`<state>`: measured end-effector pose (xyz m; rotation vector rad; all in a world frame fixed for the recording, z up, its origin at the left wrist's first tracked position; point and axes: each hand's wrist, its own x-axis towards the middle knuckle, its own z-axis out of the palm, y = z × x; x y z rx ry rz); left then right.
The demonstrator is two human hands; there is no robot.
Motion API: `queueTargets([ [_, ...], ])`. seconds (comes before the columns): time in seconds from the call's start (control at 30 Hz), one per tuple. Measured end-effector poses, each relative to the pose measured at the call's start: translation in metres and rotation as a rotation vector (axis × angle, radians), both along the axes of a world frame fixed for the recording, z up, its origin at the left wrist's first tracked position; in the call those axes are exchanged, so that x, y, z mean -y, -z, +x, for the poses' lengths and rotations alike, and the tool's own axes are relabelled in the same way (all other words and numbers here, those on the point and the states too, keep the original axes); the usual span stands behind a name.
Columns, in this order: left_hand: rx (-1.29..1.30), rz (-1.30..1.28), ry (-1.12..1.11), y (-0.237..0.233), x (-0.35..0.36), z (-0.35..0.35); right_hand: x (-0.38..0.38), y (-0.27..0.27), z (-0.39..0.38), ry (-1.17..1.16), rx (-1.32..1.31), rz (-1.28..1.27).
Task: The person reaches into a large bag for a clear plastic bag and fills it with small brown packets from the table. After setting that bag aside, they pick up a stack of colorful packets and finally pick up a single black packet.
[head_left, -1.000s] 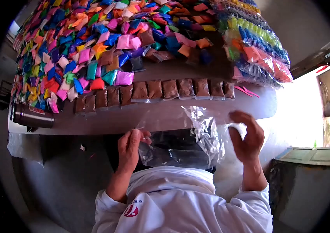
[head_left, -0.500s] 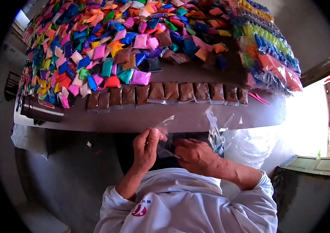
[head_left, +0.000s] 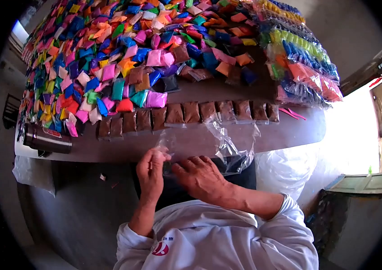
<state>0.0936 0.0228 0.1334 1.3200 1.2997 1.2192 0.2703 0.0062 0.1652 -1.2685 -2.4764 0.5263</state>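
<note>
A clear, thin plastic bag [head_left: 232, 146] stretches in front of me, over the table's front edge and across my lap. My left hand [head_left: 151, 170] pinches one edge of it between thumb and fingers. Close beside it, my right hand [head_left: 203, 179] is curled with its back towards me, closed on the film; its fingertips are partly hidden and slightly blurred. Just beyond the bag, a row of brown filled packets [head_left: 158, 118] lies side by side on the table [head_left: 186, 148]. Some of these packets show through the plastic.
A large heap of small coloured packets [head_left: 110, 72] covers the table's left and back. Clear bags of coloured packets [head_left: 308, 67] are stacked at right. A metal flask [head_left: 47, 138] lies at the left edge. Pink strips [head_left: 292, 114] lie right of the row. White plastic [head_left: 285, 168] hangs below.
The bag has swung forward and spread out over the table edge towards the brown packets. Both hands have shifted left in the view, and my right hand is closer to my left.
</note>
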Motion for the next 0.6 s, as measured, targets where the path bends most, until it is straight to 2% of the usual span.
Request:
queueTargets([
  [0.03, 0.017, -0.005, -0.019, -0.003, -0.004, -0.005, 0.001, 0.000, 0.003, 0.005, 0.009, -0.129],
  [0.1, -0.024, -0.027, -0.103, -0.014, -0.008, -0.014, 0.001, -0.006, 0.022, 0.036, -0.032, -0.079],
  [0.17, 0.132, -0.042, -0.204, -0.009, -0.014, -0.027, 0.002, -0.020, 0.048, 0.119, 0.125, -0.240],
  [0.2, 0.129, -0.057, -0.224, -0.009, -0.016, -0.034, 0.007, -0.017, 0.063, 0.116, 0.128, -0.241],
  [0.23, 0.132, -0.056, -0.228, -0.005, -0.015, -0.034, 0.013, -0.012, 0.077, 0.156, 0.081, -0.113],
  [0.27, 0.099, -0.046, -0.135, 0.003, -0.012, -0.034, 0.016, -0.010, 0.086, 0.196, 0.033, 0.017],
  [0.3, 0.065, -0.036, -0.041, 0.006, -0.009, -0.033, 0.018, -0.014, 0.090, 0.193, 0.034, 0.018],
  [0.37, 0.072, -0.031, -0.035, 0.005, -0.006, -0.020, 0.020, -0.029, 0.092, 0.255, 0.073, -0.106],
  [0.4, 0.101, -0.040, -0.060, -0.006, -0.008, -0.016, 0.017, -0.034, 0.091, 0.220, 0.066, -0.176],
  [0.47, 0.128, -0.045, -0.091, -0.017, -0.011, -0.007, 0.012, -0.031, 0.081, 0.157, -0.020, -0.147],
  [0.53, 0.131, 0.020, -0.061, -0.022, -0.014, -0.001, 0.001, -0.033, 0.060, 0.062, -0.135, -0.153],
  [0.57, 0.079, 0.014, 0.029, -0.022, -0.015, -0.003, -0.007, -0.032, 0.048, 0.052, -0.142, -0.147],
  [0.6, 0.059, 0.019, 0.023, -0.024, -0.015, 0.000, -0.016, -0.031, 0.037, -0.006, -0.210, -0.244],
])
